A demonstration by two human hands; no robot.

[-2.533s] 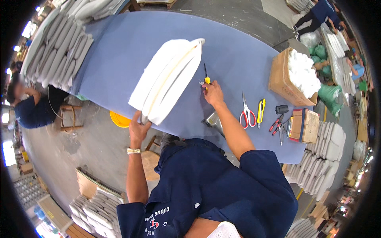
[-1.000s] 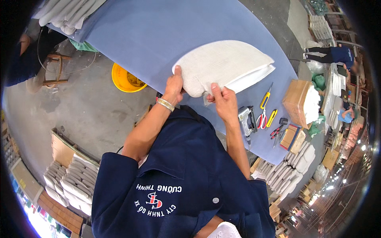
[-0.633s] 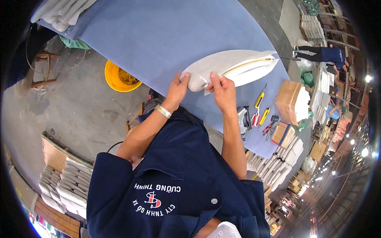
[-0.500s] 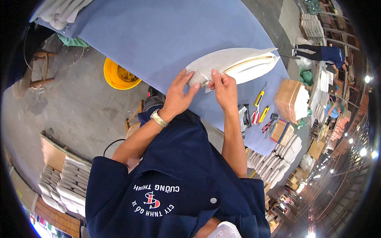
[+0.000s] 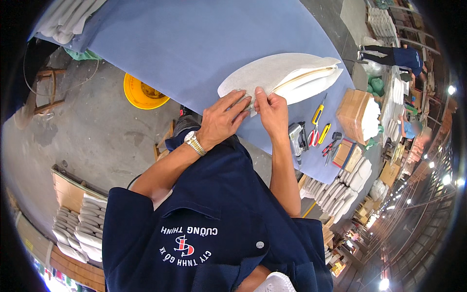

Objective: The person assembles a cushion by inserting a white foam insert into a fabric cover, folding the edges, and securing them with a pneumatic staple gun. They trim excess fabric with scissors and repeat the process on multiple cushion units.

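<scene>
On the blue-grey table top (image 5: 194, 44) lies an oval seat-like panel wrapped in white fabric (image 5: 262, 70). Its right end gapes, showing a thin tan edge between folds of the cloth. My left hand (image 5: 224, 117) is bent over the near left corner of the fabric, its fingers pressed on the edge and the fingertips partly hidden. Just right of it, my right hand (image 5: 273, 113) pinches the near edge of the same fabric between thumb and curled fingers. The two hands almost touch.
To the right lie a staple gun (image 5: 297, 140), a yellow-handled screwdriver (image 5: 317, 115), pliers (image 5: 314, 136) and a yellow cutter (image 5: 324, 137). Beyond stands a cardboard box (image 5: 351, 114). A yellow bucket (image 5: 130, 92) is on the floor at left. Stacked pale pads (image 5: 335, 194) sit at lower right.
My left hand has shifted from spread around the panel's corner to fingers laid over its edge. The right hand keeps its pinch, slightly lower and left.
</scene>
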